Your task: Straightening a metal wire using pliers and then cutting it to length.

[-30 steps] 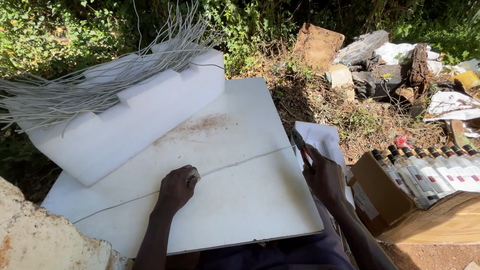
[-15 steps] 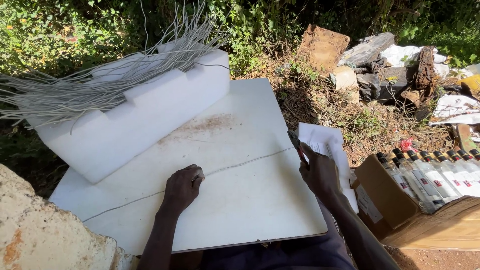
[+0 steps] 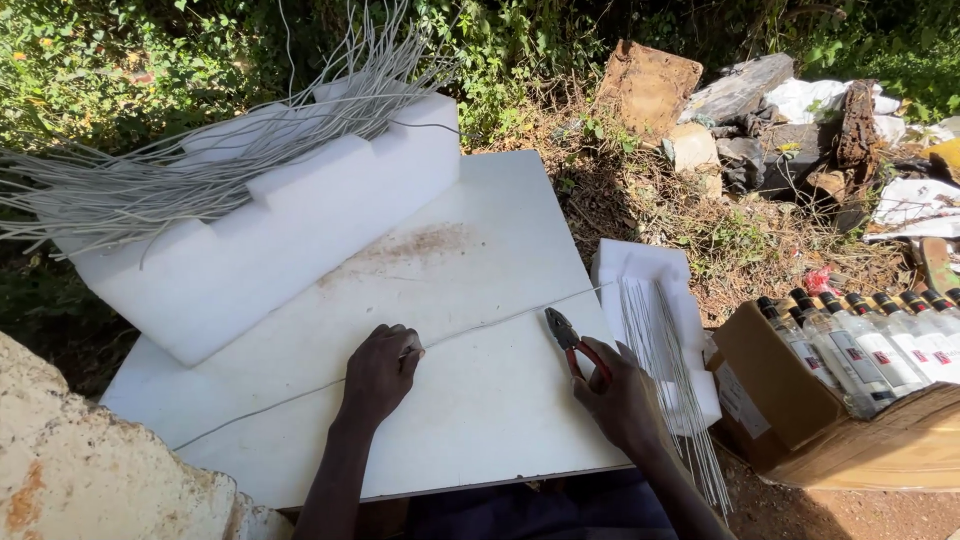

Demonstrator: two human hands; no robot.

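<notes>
A view from above showed a person's two bare hands working at a white board (image 3: 480,260) laid flat outdoors. The left hand (image 3: 380,372) rested on the board with its fingers curled together, pinching a long thin grey wire (image 3: 480,327) that lay stretched across the board from its lower left edge up towards the right edge. The right hand (image 3: 622,400) was closed around the red handles of a pair of pliers (image 3: 568,338), whose dark tip lay at the wire just right of the left hand; whether the tip gripped the wire could not be told. At the back left of the board sat a stepped block of white foam (image 3: 270,240), and a large bundle of grey wires (image 3: 200,170) lay across its top, fanning out past both ends. Just beside the board's right edge, a smaller white foam piece (image 3: 640,265) carried a batch of short straight wire lengths (image 3: 665,360). Further right stood an open cardboard box (image 3: 770,385) holding a row of clear bottles (image 3: 880,340) with dark caps. Dry grass, green bushes and scattered rubble (image 3: 720,100) surrounded the work area, and a rough pale stone (image 3: 90,470) filled the lower left corner.
</notes>
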